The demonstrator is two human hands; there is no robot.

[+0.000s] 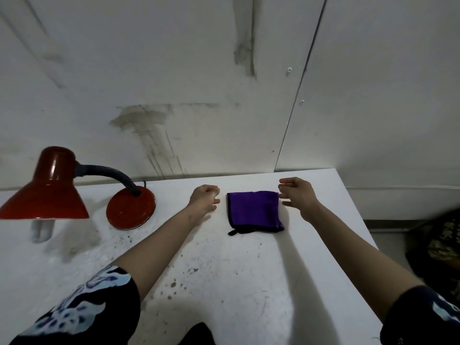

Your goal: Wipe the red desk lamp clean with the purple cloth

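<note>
Dark printed sleeves (84,310) sit at the bottom corners of the frame, and both your bare forearms reach up the middle over the white, speckled surface (224,275). Purple cloth (254,210): folded into a flat square with dark edging, lying on the surface just right of centre. Left grip (204,197): just left of the cloth and apart from it, fingers loosely curled, nothing in it. Right grip (297,195): at the cloth's upper right corner, fingers relaxed and slightly bent toward the edge, holding nothing; whether the fingertips touch the fabric cannot be told. Red desk lamp (47,192): left of frame, round base (130,207) flat on the surface, dark bent neck, shade hanging out toward the left edge. It is well apart from the cloth, with your left grip between the two. Progress, as judged: at the very start. The cloth is unheld and folded, and nothing is in contact with the lamp, so no wiping is done. Remaining: take up the cloth, carry it left to the lamp, then wipe shade, neck and base. Dirt on the lamp itself is not resolvable from this view.
</note>
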